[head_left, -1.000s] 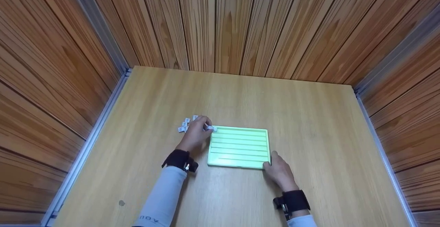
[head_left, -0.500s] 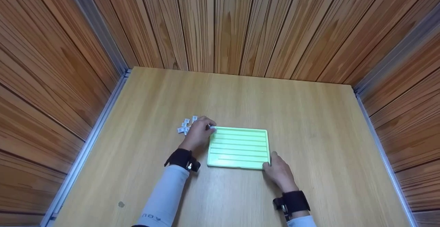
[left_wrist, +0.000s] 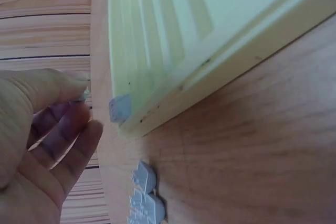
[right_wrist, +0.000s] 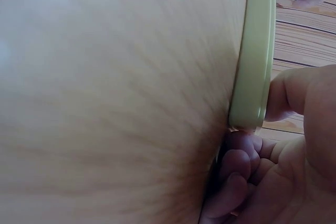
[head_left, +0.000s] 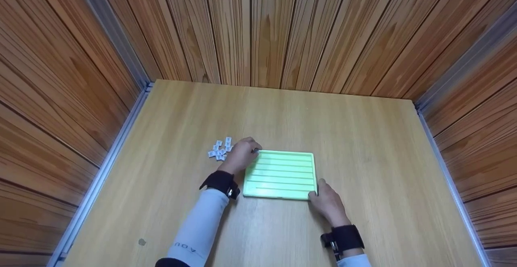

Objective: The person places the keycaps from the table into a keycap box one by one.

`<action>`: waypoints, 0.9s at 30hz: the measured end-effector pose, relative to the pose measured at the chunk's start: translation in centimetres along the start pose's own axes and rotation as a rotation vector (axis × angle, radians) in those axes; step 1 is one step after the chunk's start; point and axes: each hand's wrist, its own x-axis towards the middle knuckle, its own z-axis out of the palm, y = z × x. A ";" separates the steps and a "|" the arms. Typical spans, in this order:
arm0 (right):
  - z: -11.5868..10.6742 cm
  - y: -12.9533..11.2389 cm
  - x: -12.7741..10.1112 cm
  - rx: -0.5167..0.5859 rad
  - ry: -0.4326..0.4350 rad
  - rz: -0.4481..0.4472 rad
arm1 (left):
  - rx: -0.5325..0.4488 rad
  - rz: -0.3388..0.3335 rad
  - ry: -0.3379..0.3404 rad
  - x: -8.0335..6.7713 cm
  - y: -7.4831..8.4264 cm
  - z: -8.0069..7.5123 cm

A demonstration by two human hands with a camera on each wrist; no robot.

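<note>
A pale green tray [head_left: 280, 175] with parallel ridges lies on the table. My left hand [head_left: 242, 154] is over its far left corner in the head view. In the left wrist view, its thumb and fingertips pinch a small tile [left_wrist: 81, 97], mostly hidden. Another grey-white tile [left_wrist: 121, 108] sits in the tray's corner, close beside those fingertips. At the near right corner, my right hand [head_left: 329, 202] holds the tray, thumb over the rim and the other fingers curled against the outer side. Left of the tray lie several loose white tiles [head_left: 218, 152].
The wooden table [head_left: 363, 146] extends around the tray. Wood-plank walls [head_left: 266, 32] stand at the back and on both sides, with metal strips [head_left: 97, 174] along the side edges. A small dark spot [head_left: 141, 242] marks the table at the near left.
My left hand has shifted right along the tray's far edge, uncovering more of the loose tiles. The right hand keeps its hold on the near right corner.
</note>
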 end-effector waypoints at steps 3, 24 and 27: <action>0.0 0.0 -0.1 -0.002 0.003 -0.006 | 0.034 0.069 0.016 0.2 -0.2 0.5; 0.1 0.1 0.2 0.015 -0.017 0.024 | 0.089 0.063 0.035 0.5 -0.9 1.8; 0.0 0.0 0.1 0.010 -0.015 0.025 | 0.087 0.070 0.045 0.5 -1.0 1.8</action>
